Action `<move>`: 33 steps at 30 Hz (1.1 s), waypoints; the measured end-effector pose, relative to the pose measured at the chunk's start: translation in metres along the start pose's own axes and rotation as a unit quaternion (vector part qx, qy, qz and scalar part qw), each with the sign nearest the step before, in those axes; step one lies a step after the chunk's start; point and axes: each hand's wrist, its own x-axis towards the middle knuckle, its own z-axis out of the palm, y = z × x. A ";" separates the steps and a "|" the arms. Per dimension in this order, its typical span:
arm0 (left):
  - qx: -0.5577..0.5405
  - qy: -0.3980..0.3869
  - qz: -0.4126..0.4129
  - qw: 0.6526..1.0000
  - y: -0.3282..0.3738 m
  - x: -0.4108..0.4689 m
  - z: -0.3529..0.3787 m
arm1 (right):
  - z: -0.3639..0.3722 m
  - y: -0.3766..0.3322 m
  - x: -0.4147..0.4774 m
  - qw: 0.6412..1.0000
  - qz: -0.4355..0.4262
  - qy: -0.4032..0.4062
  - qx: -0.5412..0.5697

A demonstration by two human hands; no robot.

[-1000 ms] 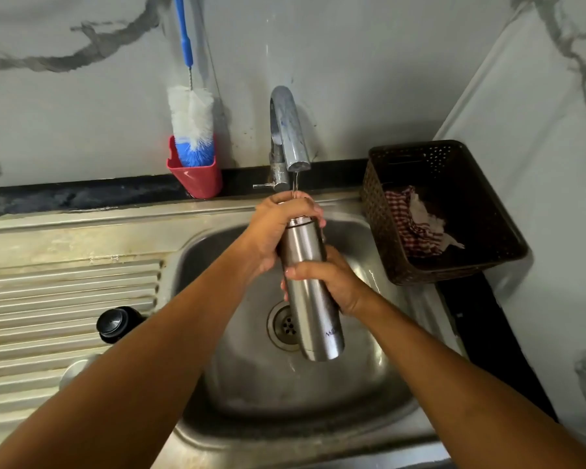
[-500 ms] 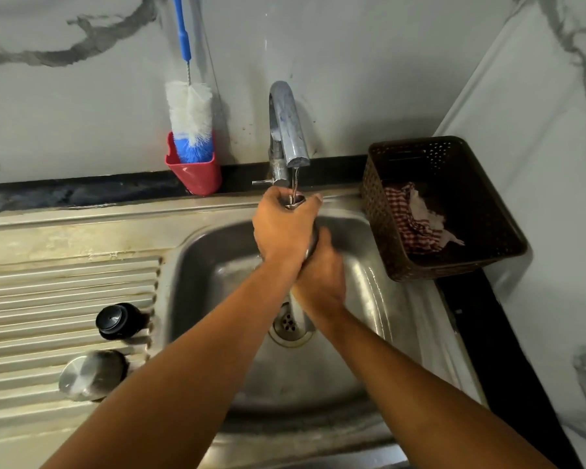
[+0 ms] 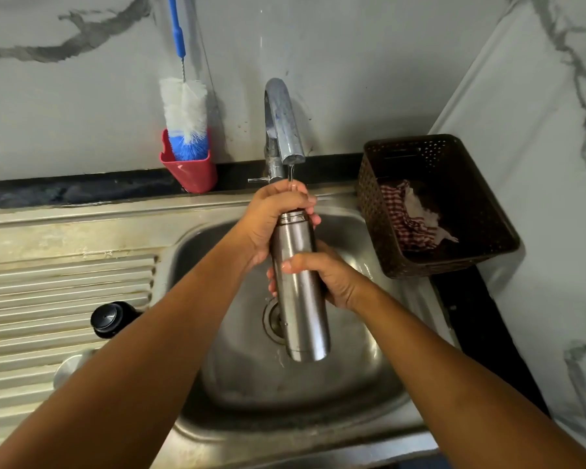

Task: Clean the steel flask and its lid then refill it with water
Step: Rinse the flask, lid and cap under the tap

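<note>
The steel flask hangs over the sink basin, upright and slightly tilted, its mouth under the chrome tap. A thin stream of water runs from the spout onto my left hand, whose fingers curl over the flask's neck and mouth. My right hand grips the flask's middle from the right. A black stopper stands on the ribbed drainboard. The round steel cap lies nearer me, mostly hidden by my left forearm.
A blue-and-white bottle brush stands in a red holder against the marble wall. A brown perforated basket holding a red checked cloth sits right of the sink. The drain lies behind the flask.
The flask went from held out towards me to pushed up under the tap with both hands bunched near its top, and now its body shows again. The head camera shifted slightly.
</note>
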 end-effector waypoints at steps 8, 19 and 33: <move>0.285 0.353 0.135 0.881 -0.034 -0.005 0.027 | 0.040 0.029 0.013 0.851 -0.111 0.394 -0.329; 0.015 -0.028 0.003 1.000 0.003 -0.002 -0.007 | 0.001 -0.002 0.002 0.997 -0.061 0.028 -0.024; 0.273 0.290 0.094 0.912 -0.026 0.004 0.023 | 0.032 0.026 0.015 0.862 -0.135 0.395 -0.287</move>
